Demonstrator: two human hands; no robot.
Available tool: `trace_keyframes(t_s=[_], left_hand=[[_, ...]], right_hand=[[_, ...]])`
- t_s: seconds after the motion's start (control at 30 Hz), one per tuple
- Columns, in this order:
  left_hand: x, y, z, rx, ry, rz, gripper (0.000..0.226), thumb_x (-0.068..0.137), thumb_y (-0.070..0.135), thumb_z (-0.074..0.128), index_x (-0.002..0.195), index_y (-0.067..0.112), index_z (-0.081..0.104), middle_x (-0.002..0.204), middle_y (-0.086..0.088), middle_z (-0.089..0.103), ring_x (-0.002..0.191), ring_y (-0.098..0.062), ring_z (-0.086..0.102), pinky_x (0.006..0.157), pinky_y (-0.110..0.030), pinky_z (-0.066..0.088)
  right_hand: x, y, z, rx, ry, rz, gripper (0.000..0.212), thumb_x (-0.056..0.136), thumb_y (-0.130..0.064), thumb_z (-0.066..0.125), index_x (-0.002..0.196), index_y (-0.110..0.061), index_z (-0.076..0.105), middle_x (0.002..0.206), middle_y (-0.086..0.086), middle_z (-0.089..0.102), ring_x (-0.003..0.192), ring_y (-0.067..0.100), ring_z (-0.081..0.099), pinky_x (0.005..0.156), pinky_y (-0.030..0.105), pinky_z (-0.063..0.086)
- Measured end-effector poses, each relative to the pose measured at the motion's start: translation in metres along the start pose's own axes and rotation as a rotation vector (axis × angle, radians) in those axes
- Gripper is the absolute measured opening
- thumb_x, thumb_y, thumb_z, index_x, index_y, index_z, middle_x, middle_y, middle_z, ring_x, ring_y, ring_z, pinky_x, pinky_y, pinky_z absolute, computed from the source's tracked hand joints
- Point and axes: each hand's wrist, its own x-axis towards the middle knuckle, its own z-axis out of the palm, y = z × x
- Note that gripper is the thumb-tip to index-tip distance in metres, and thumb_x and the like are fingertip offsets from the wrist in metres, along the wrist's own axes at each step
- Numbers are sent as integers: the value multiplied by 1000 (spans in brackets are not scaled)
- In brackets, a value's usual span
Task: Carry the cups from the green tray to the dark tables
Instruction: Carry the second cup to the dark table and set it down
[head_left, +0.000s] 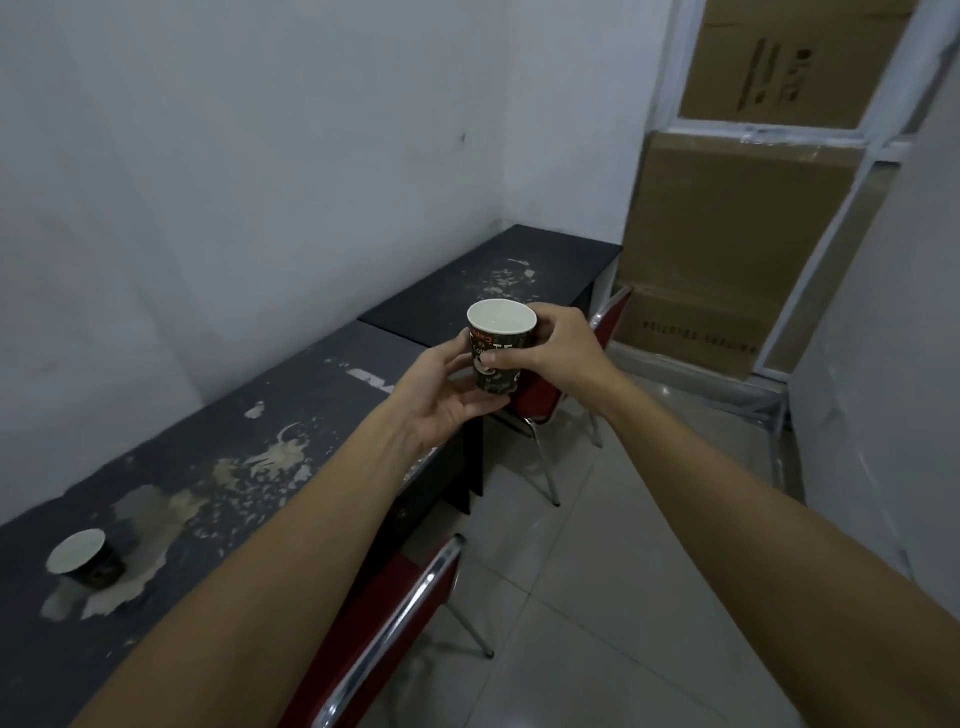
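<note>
A person holds a dark printed paper cup (501, 347) upright in both hands, out in front at mid-frame, above the edge of the near dark table (218, 452) and just short of the far dark table (519, 280). The left hand (441, 400) cradles the cup from below & the side, fingers curled under its base; the right hand (558, 345) grips it from the other side, thumb across the printed wall, fingers wrapped round the back. The cup's white inside shows; contents can't be told. A second cup (83, 558), same dark print, stands upright on the near table at lower left, on a patch where the top's coating has peeled. Both tabletops run along the white wall (260, 156), end to end, w/ flaked paint on each. Two red chairs w/ chrome frames sit by the tables: one (395, 623) under the person's left forearm, one (571, 374) behind the hands. Stacked cardboard boxes (727, 234) fill the corner at right behind a white frame. Floor is pale tile (597, 571).
</note>
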Motion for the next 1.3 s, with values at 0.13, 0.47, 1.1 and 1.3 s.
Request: trace_keyframes(t_s=[0.13,0.47,1.1,1.3], left_hand=[[26,11,2,-22,73,97,43,97,37,64,127,6,63,136,-19,60,117,-39,66,87,-48,62],[81,18,1,-154,300,268,53,95,39,67,132,2,59,135,-17,59,118,-39,66,89,-50,60],[159,52,-87,-228,546,371,46,96,40,65,125,5,62,132,-20,63,117,-39,68,97,-51,56],[176,69,-130,-176,611,385,48,99,44,59,131,9,63,114,-14,73,114,-35,70,105,-49,52]], right_hand=[[48,21,0,40,-95,-30,58,60,-19,98,113,-12,76,103,0,80,101,15,75,91,36,61],[140,49,6,76,-370,-127,57,62,-22,98,113,-13,75,103,-1,79,100,12,74,91,36,61],[258,100,110,141,-615,-184,60,55,-12,99,110,-10,75,102,2,78,99,17,74,85,31,61],[289,116,165,182,-640,-184,63,52,-16,100,110,-11,75,101,1,79,98,17,74,85,33,62]])
